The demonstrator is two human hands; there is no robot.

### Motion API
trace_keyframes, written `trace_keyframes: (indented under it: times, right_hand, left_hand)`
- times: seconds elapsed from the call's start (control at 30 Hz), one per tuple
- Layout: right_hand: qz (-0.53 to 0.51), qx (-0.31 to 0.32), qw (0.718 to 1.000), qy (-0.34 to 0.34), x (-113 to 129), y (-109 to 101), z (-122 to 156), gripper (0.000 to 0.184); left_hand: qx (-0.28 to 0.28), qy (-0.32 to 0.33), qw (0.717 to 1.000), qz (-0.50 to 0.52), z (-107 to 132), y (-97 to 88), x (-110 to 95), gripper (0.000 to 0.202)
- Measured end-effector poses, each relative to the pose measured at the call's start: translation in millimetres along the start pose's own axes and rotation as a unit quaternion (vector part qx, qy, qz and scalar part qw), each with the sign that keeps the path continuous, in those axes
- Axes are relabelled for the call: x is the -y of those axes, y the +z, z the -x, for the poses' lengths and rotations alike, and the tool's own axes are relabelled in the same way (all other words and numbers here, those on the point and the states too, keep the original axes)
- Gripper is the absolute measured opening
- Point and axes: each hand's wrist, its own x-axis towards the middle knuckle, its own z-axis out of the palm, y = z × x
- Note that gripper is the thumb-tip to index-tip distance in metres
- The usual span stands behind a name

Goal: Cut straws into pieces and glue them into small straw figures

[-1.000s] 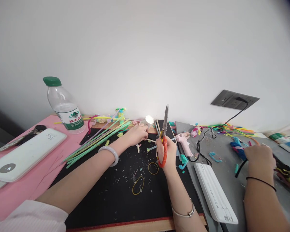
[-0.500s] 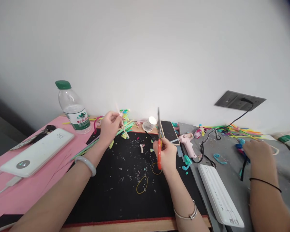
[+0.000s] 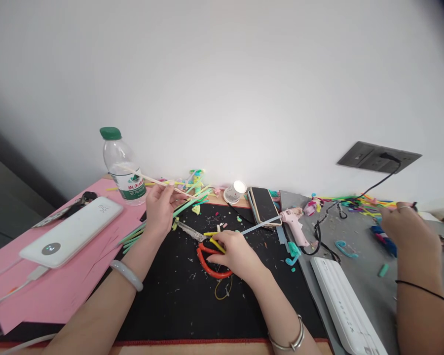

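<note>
My left hand (image 3: 162, 209) is closed, with a long pale pipe cleaner (image 3: 151, 180) pinched between thumb and fingers; its far end passes in front of the water bottle (image 3: 128, 172). Scissors (image 3: 203, 272) with orange and yellow handles lie on the black mat (image 3: 170, 310), blades pointing up and left. Over their handles is my right hand (image 3: 239, 252), thumb and fingers apart around the yellow part; the loops lie outside my fingers. Green pipe cleaners (image 3: 135, 235) lie beneath my left wrist. A yellow-green pipe cleaner figure (image 3: 197, 178) is behind that hand.
A paper cup (image 3: 232, 193), a phone (image 3: 263, 204) and a pink glue gun (image 3: 295, 228) are along the back. White power banks (image 3: 74, 231) lie at both sides. At right, another person's hand (image 3: 410, 231) is over the grey mat. A black cord runs to the wall socket (image 3: 379, 160).
The scissors went from upright in my right hand to flat on the mat, and that hand's fingers spread. My left hand shifted left and now holds a long pale pipe cleaner.
</note>
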Motion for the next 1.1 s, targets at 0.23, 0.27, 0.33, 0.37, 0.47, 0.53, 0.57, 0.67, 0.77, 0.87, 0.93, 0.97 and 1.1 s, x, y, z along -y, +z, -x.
trace_keyframes:
  times: [0.23, 0.27, 0.33, 0.37, 0.47, 0.53, 0.57, 0.67, 0.77, 0.87, 0.93, 0.97, 1.1]
  right_hand:
    - [-0.148, -0.126, 0.981, 0.020, 2, -2, -2, 0.013]
    - [-0.173, -0.133, 0.975, 0.039, 1, 0, -3, 0.012]
    - [-0.227, -0.140, 0.962, 0.058, -2, 2, -4, 0.014]
    - [-0.253, -0.144, 0.955, 0.064, -4, 3, -4, 0.019]
    - [-0.325, -0.161, 0.927, 0.092, -10, 4, -5, 0.030]
    - [-0.358, -0.173, 0.911, 0.110, -14, 2, -5, 0.032]
    - [-0.370, -0.182, 0.904, 0.115, -16, 1, -5, 0.033]
    - [-0.406, -0.222, 0.879, 0.114, -19, -3, -6, 0.035]
    - [-0.442, -0.238, 0.859, 0.100, -21, -5, -6, 0.032]
    - [-0.420, -0.211, 0.877, 0.098, -22, -4, -6, 0.022]
    - [-0.341, -0.201, 0.913, 0.096, -23, -1, -7, 0.017]
    - [-0.286, -0.199, 0.933, 0.089, -23, 0, -7, 0.013]
    - [-0.072, -0.176, 0.980, 0.053, -20, 8, -11, 0.009]
  left_hand:
    - [0.119, -0.092, 0.988, -0.043, 27, 12.0, 10, 0.025]
    - [0.154, -0.112, 0.980, -0.054, 33, 14.3, 12, 0.024]
    - [0.235, -0.137, 0.958, -0.091, 45, 19.0, 17, 0.024]
    - [0.262, -0.135, 0.949, -0.112, 50, 20.9, 19, 0.025]
    - [0.285, -0.135, 0.940, -0.129, 56, 23.4, 24, 0.024]
    - [0.244, -0.124, 0.957, -0.100, 53, 21.4, 26, 0.024]
    - [0.214, -0.115, 0.967, -0.078, 50, 19.6, 27, 0.024]
    - [0.150, -0.098, 0.983, -0.035, 42, 13.3, 28, 0.025]
    - [0.148, -0.099, 0.983, -0.043, 41, 10.9, 28, 0.028]
    - [0.182, -0.113, 0.975, -0.066, 46, 13.7, 28, 0.029]
    - [0.184, -0.118, 0.973, -0.073, 49, 15.7, 29, 0.029]
    - [0.174, -0.116, 0.975, -0.069, 49, 16.0, 30, 0.029]
    - [0.102, -0.086, 0.991, -0.001, 41, 11.0, 35, 0.028]
